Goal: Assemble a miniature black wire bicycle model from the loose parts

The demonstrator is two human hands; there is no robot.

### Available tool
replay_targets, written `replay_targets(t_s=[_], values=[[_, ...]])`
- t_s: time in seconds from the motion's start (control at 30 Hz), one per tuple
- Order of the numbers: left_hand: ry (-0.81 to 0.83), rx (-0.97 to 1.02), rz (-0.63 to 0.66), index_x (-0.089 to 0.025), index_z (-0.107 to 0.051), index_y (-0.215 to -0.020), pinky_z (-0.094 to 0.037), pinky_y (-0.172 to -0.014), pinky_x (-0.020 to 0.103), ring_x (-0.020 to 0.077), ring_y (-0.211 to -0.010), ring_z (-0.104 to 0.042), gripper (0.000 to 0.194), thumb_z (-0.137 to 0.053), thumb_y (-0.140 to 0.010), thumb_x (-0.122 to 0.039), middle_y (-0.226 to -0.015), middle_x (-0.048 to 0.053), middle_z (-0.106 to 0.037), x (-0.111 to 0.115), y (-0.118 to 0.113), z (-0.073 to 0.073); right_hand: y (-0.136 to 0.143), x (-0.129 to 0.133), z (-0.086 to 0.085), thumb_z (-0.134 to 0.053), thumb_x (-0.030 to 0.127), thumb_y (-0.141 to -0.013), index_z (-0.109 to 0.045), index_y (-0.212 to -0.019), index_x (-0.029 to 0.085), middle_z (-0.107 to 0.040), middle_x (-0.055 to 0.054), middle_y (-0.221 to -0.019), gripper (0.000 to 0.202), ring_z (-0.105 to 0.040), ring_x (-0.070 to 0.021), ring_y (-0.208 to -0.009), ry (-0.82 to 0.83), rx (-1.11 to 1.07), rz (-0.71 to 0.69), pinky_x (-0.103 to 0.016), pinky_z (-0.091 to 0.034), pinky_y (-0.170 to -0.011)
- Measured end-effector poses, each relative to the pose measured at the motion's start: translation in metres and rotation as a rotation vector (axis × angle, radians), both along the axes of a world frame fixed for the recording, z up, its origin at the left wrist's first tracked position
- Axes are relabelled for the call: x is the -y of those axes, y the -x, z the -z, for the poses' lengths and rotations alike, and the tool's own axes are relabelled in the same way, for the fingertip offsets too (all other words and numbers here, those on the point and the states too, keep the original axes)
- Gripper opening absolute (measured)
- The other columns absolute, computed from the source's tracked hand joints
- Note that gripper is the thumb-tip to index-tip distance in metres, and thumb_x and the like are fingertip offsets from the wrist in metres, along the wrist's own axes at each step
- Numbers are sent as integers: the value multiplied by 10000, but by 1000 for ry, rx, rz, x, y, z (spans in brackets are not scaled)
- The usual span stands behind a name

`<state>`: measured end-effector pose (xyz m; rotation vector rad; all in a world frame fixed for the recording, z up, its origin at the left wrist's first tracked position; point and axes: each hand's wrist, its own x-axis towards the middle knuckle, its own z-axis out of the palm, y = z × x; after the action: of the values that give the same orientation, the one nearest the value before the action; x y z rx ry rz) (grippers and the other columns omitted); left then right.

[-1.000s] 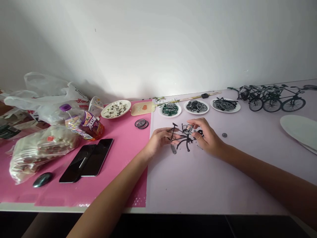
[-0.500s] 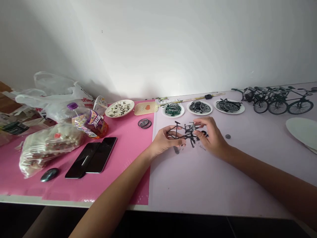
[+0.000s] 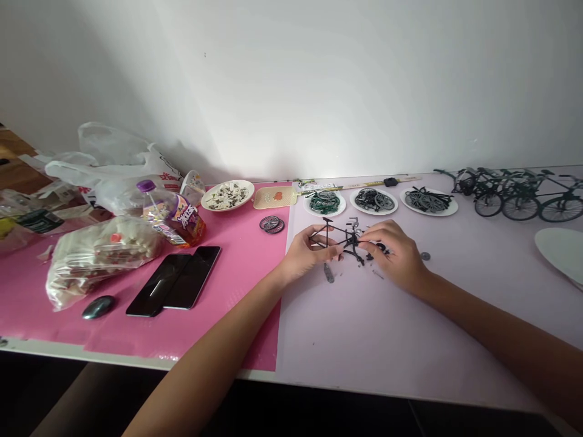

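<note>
bike frame (image 3: pixel 345 238) | pinched by left hand (image 3: pixel 304 255), right hand (image 3: pixel 395 255) | fingertips hide joint

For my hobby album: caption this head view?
Both hands, left and right, hold a small black plastic bicycle frame over the pale table.

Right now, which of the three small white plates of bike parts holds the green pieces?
The leftmost small white plate, nearest the pink mat: its parts are green, while the middle plate and right plate hold black and grey ones.
</note>
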<state>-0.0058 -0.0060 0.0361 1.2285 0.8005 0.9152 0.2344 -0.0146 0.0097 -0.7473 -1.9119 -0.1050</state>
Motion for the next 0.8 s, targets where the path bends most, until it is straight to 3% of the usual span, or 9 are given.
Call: replay_targets(t_s=[0.2, 0.33, 0.4, 0.47, 0.53, 0.63, 0.8], values=[[44, -21, -75, -181, -472, -1369, -585, -758, 362, 238, -779, -796, 630, -677, -956, -611, -1031, 121, -779, -21, 17, 3, -2, 2, -5, -724, 164, -966, -739, -958, 280, -756, -40, -848, 117, -704, -262, -816, -68, -32, 48, -446, -566, -755], [-133, -203, -396, -164, -508, -1303, -575, -796, 370, 218, -798, -764, 465, -649, -976, -463, -1040, 123, -768, -49, 46, 4, -1, 2, -6, -723, 141, -960, -735, -956, 281, -752, -37, -832, 141, -698, -263, -808, -93, -42, 52, -444, -562, -740], [-242, -357, -574, -155, -562, -1228, -569, -882, 391, 249, -963, -752, 379, -685, -935, -362, -1093, 152, -757, -59, 63, 5, -2, 2, -6, -729, 137, -953, -743, -966, 285, -753, -36, -832, 149, -697, -265, -814, -98, -53, 43, -443, -563, -738], [-378, -599, -693, -170, -593, -1219, -529, -1006, 421, 292, -1178, -696, 411, -751, -858, -285, -1227, 169, -735, -66, 77, 6, -2, 1, -4, -734, 143, -949, -748, -976, 287, -756, -37, -838, 148, -700, -266, -816, -92, -57, 37, -444, -567, -740], [-395, -808, -719, -192, -599, -1243, -468, -1092, 478, 348, -1334, -614, 481, -794, -817, -302, -1381, 184, -687, -70, 87, 9, -2, 1, -3, -737, 155, -949, -747, -972, 287, -758, -38, -842, 134, -704, -266, -812, -84, -57, 41, -449, -572, -744], [-320, -990, -678, -201, -598, -1240, -369, -1152, 561, 413, -1389, -566, 499, -807, -821, -376, -1405, 198, -683, -73, 93, 14, -2, 1, -3, -730, 164, -952, -743, -965, 284, -761, -42, -841, 122, -711, -270, -808, -84, -48, 55, -459, -579, -745], [-325, -984, -725, -198, -566, -1278, -379, -1128, 544, 408, -1332, -604, 602, -838, -798, -440, -1347, 187, -701, -72, 91, 14, -1, 2, -6, -718, 120, -951, -725, -971, 282, -760, -40, -831, 163, -711, -267, -807, -118, -33, 55, -453, -576, -726]])
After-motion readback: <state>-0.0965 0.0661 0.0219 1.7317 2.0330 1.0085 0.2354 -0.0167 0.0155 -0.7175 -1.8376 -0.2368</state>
